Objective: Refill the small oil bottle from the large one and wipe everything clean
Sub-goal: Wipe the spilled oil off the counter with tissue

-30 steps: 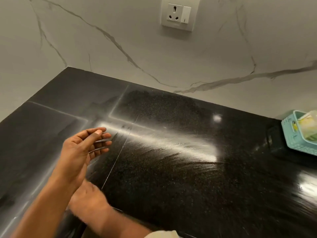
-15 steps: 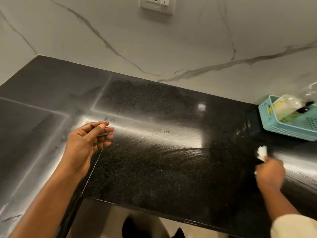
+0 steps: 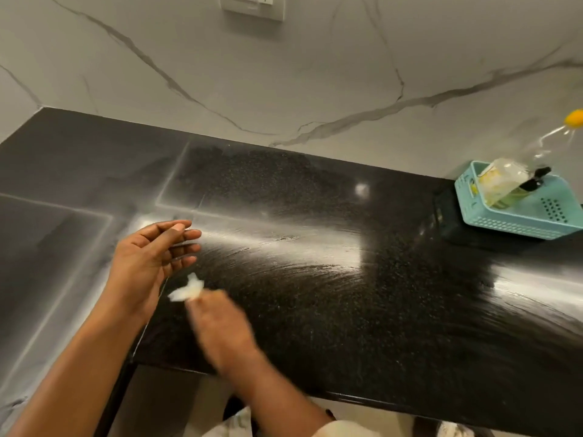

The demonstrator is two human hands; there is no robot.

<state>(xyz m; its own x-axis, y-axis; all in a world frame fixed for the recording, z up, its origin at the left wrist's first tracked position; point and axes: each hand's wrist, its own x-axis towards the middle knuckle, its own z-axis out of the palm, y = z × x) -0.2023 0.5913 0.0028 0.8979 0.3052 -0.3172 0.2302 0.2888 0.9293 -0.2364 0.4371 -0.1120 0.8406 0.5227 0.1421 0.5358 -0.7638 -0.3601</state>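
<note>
1. Right hand (image 3: 217,323), blurred, pinches a white tissue wad (image 3: 186,291) over the black counter (image 3: 315,326).
2. Left hand (image 3: 151,260) hovers beside it, fingers loosely spread, empty.
3. Small oil bottle (image 3: 501,184) leans in the teal basket (image 3: 520,222), far right.

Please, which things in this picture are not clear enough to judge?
Head view only.
1. Right hand: motion blur hides the details of its grip on the white wad.
2. Large bottle: blurred and transparent, at the right edge; its oil level is unreadable.
3. Small bottle in the blue basket: the basket wall and blur hide its fill level.
4. Wall socket: cut off by the top edge.
</note>
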